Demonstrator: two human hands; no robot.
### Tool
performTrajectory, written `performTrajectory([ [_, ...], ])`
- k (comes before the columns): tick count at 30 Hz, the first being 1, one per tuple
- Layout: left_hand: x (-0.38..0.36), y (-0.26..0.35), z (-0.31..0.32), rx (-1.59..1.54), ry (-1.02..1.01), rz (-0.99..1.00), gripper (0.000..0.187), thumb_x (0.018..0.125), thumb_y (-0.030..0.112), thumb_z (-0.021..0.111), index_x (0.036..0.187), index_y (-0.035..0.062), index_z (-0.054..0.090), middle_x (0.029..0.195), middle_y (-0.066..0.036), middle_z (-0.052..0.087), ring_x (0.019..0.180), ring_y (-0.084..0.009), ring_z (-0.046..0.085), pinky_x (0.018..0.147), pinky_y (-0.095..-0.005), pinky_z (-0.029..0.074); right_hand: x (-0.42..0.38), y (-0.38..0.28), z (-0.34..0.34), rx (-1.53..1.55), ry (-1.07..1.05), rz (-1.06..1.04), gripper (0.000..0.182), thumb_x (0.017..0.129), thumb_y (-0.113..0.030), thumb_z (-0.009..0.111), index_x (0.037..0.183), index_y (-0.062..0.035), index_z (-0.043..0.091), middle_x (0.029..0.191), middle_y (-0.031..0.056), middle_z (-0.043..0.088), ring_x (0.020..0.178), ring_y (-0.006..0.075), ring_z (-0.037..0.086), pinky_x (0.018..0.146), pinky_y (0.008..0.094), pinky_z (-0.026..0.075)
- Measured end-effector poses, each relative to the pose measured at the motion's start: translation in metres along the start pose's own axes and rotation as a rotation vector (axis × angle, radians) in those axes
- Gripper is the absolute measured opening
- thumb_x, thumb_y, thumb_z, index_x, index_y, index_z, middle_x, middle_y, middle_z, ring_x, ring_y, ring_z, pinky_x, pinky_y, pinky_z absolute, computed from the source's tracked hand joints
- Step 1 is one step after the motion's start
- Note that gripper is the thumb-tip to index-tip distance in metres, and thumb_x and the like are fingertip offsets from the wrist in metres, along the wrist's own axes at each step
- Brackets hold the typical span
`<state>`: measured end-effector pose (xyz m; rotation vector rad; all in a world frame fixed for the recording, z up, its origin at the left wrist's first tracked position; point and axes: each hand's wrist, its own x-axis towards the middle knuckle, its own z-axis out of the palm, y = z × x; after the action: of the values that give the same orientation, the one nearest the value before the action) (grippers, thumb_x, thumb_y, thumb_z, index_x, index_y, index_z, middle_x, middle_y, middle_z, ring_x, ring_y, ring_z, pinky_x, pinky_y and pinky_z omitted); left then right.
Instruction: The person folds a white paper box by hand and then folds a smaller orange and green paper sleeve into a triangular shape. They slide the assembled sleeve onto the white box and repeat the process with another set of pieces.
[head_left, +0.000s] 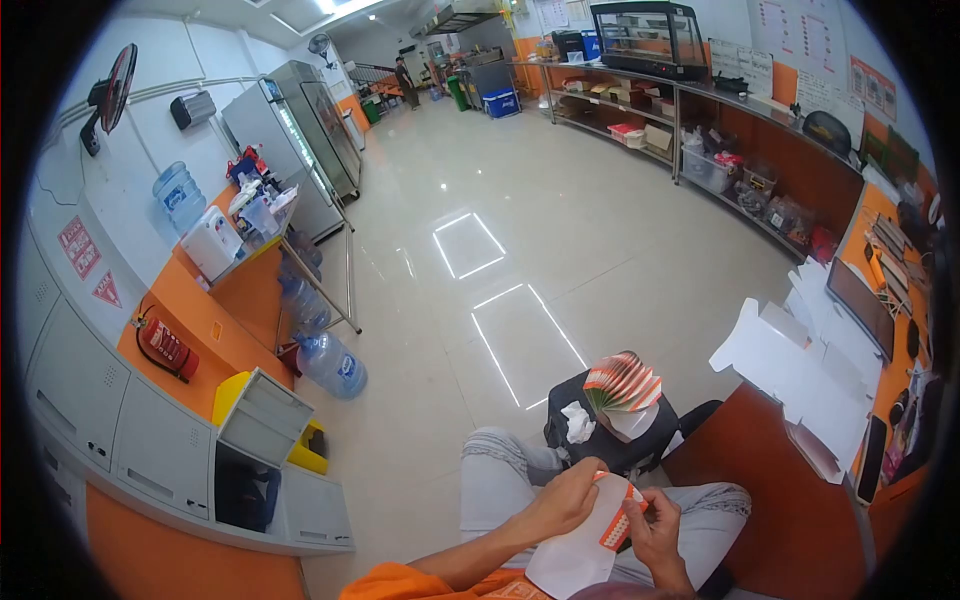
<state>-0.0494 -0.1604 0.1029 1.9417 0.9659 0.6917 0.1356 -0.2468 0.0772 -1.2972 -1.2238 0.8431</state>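
Observation:
Over my lap, a white paper sheet [568, 562] with an orange-and-white printed strip [616, 528] is stretched between my two hands. My left hand [572, 492] pinches the upper corner of the sheet. On the right, my right hand [656, 530] is closed on the strip's edge, thumb on top. Just beyond my knees sits a black padded bag or seat [556, 404]. On it rest a fanned stack of orange, white and green printed papers [622, 383] and a crumpled white tissue [578, 422].
Loose white papers [800, 365], a tablet [862, 308] and a phone [871, 458] lie on the desk at right. Lockers [160, 440], one door open, line the left wall. Large water bottles [332, 365] stand on the floor. A person [406, 84] stands far back.

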Motion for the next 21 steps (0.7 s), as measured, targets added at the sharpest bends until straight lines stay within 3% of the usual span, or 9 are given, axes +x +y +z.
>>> performTrajectory([
  [1, -0.001, 0.002, 0.002, 0.011, 0.074, -0.004, 0.023, 0.096, 0.008, 0.051, 0.116, -0.0026, 0.054, 0.096, -0.029, 0.064, 0.096, -0.0512, 0.063, 0.086, -0.055, 0.049, 0.001, -0.005, 0.001, -0.157, 0.025, -0.117, 0.017, 0.098, -0.012, 0.073, 0.09, 0.0, 0.065, 0.076, 0.01, 0.066, 0.064, 0.0186, 0.062, 0.06, 0.032, 0.047],
  [4, -0.001, -0.002, 0.001, 0.028, 0.15, 0.02, 0.018, 0.093, 0.012, 0.057, 0.105, -0.002, 0.058, 0.092, -0.026, 0.064, 0.09, -0.0479, 0.065, 0.079, -0.0527, 0.05, 0.002, -0.02, 0.009, -0.172, 0.041, -0.186, 0.019, 0.099, -0.014, 0.071, 0.087, -0.0004, 0.064, 0.072, 0.0129, 0.061, 0.059, 0.0249, 0.059, 0.057, 0.0361, 0.044],
  [11, -0.006, 0.0, 0.007, -0.018, 0.253, 0.044, 0.034, 0.099, 0.031, 0.066, 0.092, -0.0009, 0.056, 0.081, -0.023, 0.061, 0.072, -0.0397, 0.062, 0.065, -0.0437, 0.047, 0.002, -0.018, 0.013, -0.129, 0.109, -0.21, 0.023, 0.099, -0.014, 0.071, 0.082, -0.0004, 0.063, 0.065, 0.0111, 0.058, 0.053, 0.0229, 0.056, 0.052, 0.0356, 0.042],
  [13, -0.005, -0.01, 0.008, -0.076, 0.28, 0.049, 0.043, 0.103, 0.04, 0.063, 0.091, -0.0004, 0.055, 0.073, -0.018, 0.057, 0.063, -0.0303, 0.058, 0.06, -0.0407, 0.045, 0.006, -0.027, 0.016, -0.141, 0.102, -0.314, 0.025, 0.099, -0.013, 0.07, 0.08, -0.0004, 0.062, 0.064, 0.011, 0.058, 0.051, 0.0218, 0.054, 0.051, 0.035, 0.04],
  [14, -0.002, -0.014, 0.007, -0.073, 0.276, 0.049, 0.043, 0.103, 0.04, 0.063, 0.091, -0.0004, 0.055, 0.073, -0.018, 0.057, 0.063, -0.0303, 0.058, 0.06, -0.0407, 0.045, 0.009, -0.025, 0.015, -0.138, 0.107, -0.313, 0.025, 0.099, -0.013, 0.07, 0.08, -0.0004, 0.062, 0.064, 0.011, 0.058, 0.051, 0.0218, 0.054, 0.051, 0.035, 0.04],
  [16, 0.006, -0.015, 0.005, -0.369, 0.217, 0.195, 0.042, 0.106, 0.038, 0.061, 0.089, -0.0001, 0.056, 0.069, -0.013, 0.053, 0.06, -0.0193, 0.052, 0.056, -0.0369, 0.042, 0.013, -0.016, 0.009, -0.167, 0.162, -0.316, 0.025, 0.1, -0.012, 0.069, 0.079, -0.0003, 0.062, 0.065, 0.0092, 0.059, 0.052, 0.0166, 0.053, 0.051, 0.0338, 0.041],
  [17, 0.006, -0.013, 0.003, -0.371, 0.217, 0.195, 0.042, 0.106, 0.038, 0.061, 0.089, -0.0001, 0.056, 0.069, -0.013, 0.053, 0.06, -0.0193, 0.052, 0.056, -0.0369, 0.042, 0.014, -0.009, 0.005, -0.169, 0.162, -0.315, 0.025, 0.1, -0.012, 0.069, 0.079, -0.0003, 0.062, 0.065, 0.0092, 0.059, 0.052, 0.0166, 0.053, 0.051, 0.0338, 0.041],
  [19, 0.003, -0.005, -0.003, -0.496, 0.055, 0.049, 0.03, 0.107, 0.022, 0.061, 0.088, -0.001, 0.058, 0.073, -0.004, 0.058, 0.064, -0.0127, 0.053, 0.06, -0.0314, 0.044, 0.013, 0.005, 0.004, 0.063, 0.168, -0.187, 0.024, 0.1, -0.012, 0.069, 0.08, 0.0001, 0.062, 0.064, 0.0065, 0.059, 0.054, 0.0122, 0.053, 0.052, 0.0319, 0.041],
  [21, 0.01, -0.003, -0.005, -0.382, 0.113, 0.079, 0.031, 0.105, 0.022, 0.063, 0.085, -0.0006, 0.058, 0.068, -0.007, 0.055, 0.06, -0.013, 0.051, 0.055, -0.0328, 0.041, 0.017, 0.007, 0.015, 0.095, 0.217, -0.118, 0.023, 0.099, -0.013, 0.07, 0.082, 0.0004, 0.062, 0.064, 0.0049, 0.059, 0.057, 0.0099, 0.054, 0.054, 0.0306, 0.042],
])
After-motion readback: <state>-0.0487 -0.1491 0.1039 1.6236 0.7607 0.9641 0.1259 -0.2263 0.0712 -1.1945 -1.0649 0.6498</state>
